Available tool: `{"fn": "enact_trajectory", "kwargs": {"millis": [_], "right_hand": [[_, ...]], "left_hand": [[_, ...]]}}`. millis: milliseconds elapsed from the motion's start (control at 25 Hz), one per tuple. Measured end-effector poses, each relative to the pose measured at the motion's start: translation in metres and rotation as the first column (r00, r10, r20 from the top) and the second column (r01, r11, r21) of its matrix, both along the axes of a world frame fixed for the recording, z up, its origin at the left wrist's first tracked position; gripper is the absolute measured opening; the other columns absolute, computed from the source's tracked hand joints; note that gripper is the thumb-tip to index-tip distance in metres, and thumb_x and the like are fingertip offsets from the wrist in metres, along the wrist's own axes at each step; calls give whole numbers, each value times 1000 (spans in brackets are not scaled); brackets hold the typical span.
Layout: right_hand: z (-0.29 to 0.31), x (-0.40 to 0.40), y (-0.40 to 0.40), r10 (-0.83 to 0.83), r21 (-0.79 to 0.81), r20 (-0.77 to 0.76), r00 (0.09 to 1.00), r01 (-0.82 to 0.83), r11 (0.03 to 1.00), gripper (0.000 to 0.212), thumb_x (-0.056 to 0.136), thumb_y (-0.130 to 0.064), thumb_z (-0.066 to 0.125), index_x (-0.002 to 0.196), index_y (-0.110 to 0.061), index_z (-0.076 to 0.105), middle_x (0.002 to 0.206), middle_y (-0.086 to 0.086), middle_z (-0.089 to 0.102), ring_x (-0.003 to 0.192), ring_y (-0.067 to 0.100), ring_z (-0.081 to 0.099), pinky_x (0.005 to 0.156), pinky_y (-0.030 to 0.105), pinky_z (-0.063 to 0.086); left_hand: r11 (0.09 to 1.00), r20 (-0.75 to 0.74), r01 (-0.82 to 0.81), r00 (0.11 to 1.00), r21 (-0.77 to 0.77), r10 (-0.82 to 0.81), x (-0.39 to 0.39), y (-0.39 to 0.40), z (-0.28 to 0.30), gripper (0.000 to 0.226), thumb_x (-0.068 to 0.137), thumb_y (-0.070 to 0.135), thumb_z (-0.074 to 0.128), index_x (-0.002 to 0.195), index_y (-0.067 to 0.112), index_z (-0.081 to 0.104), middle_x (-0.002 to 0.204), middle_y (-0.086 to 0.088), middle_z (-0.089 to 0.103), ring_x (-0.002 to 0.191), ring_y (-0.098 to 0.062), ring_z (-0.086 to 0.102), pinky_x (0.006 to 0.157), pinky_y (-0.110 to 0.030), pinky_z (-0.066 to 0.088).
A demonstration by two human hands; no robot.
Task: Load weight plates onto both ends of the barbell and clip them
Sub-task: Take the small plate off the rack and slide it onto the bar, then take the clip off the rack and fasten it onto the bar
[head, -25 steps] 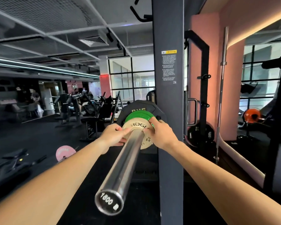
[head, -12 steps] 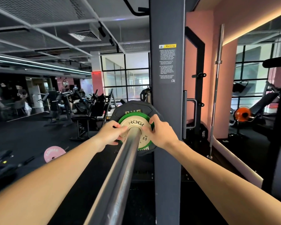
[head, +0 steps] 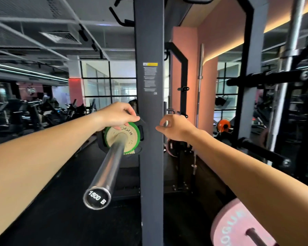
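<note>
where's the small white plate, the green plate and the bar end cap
white plate (head: 130, 139), head view, right side of its face beside the bar
green plate (head: 135, 128), head view, upper right rim
bar end cap (head: 96, 198), head view, middle of the black printed disc

Green plate (head: 135, 129) behind a cream plate (head: 130, 139), silver barbell sleeve (head: 110, 166), pink plate (head: 235, 228).

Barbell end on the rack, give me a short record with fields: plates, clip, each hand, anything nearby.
plates: small beige plate outermost, green plate behind it, black plate innermost
clip: none visible on the barbell sleeve
left hand: fingers on the plates' top edge
right hand: off the plates, loosely curled, holding nothing
nearby: pink plate lower right; rack upright behind the plates
</note>
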State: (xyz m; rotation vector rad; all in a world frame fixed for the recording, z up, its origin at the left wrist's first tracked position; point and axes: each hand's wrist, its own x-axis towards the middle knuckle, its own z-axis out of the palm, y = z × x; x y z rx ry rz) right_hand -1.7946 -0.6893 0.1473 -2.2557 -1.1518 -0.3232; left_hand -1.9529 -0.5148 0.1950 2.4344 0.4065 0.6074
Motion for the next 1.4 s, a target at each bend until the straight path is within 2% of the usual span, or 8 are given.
{"fn": "enact_trajectory", "kwargs": {"millis": [120,280,440,760,920,1080,1280,1400], "right_hand": [[22,-5,-55,-52,-4,11,999,52,999,21,91,-49,63,97,-30,69,89,-4,71,84,19,68,65,27,49],[53,3,-125,-150,10,61,987,149,989,29,92,-51,62,104,-27,72,100,1,71,92,23,64,74,29,49],[81,30,-189,-188,32,108,976,186,982,23,92,-49,63,92,-27,70,103,2,72,99,25,65,85,33,54],[152,114,-322,-252,39,182,950,250,968,39,95,-55,57,106,-22,73,104,3,66,100,24,62,79,27,45],[183,156,-361,-172,123,11,985,169,978,50,95,-59,53,121,-19,71,118,6,70,106,22,62,81,31,45],[191,204,-380,-131,170,-136,982,154,973,54,100,-59,43,124,-20,71,133,5,61,100,16,60,86,32,39],[203,275,-382,-226,111,-191,955,250,962,54,93,-68,45,133,-36,63,136,-2,59,119,23,52,96,41,40],[213,318,-362,-268,22,-215,939,279,960,59,94,-72,39,140,-39,56,143,0,55,121,28,50,96,45,40]], "left_hand": [[997,17,64,998,31,-64,11,-43,12,19,90,39,72,98,22,68,105,-3,72,100,-17,71,81,-38,60],[991,50,120,991,52,-123,35,-103,25,21,90,37,72,99,19,67,107,-8,73,103,-21,70,82,-41,60],[982,56,178,982,68,-182,77,-163,35,20,91,38,71,99,20,68,107,-8,74,103,-23,71,79,-37,60],[962,216,261,947,-78,-240,198,-289,59,26,97,48,59,108,25,64,110,-2,67,98,-18,70,86,-42,60],[910,330,316,918,-269,-221,258,-328,52,22,100,53,51,109,35,58,112,-5,63,90,-18,67,75,-39,59],[856,347,318,921,-407,-177,316,-336,41,39,101,58,43,132,36,53,117,-3,60,101,-22,67,78,-39,59],[816,418,343,898,-465,-140,388,-333,43,17,101,54,46,114,44,54,132,2,55,104,-19,65,77,-37,57],[795,452,372,881,-479,-140,440,-323,57,19,100,54,49,115,43,54,134,3,56,106,-21,63,78,-39,57]]}}
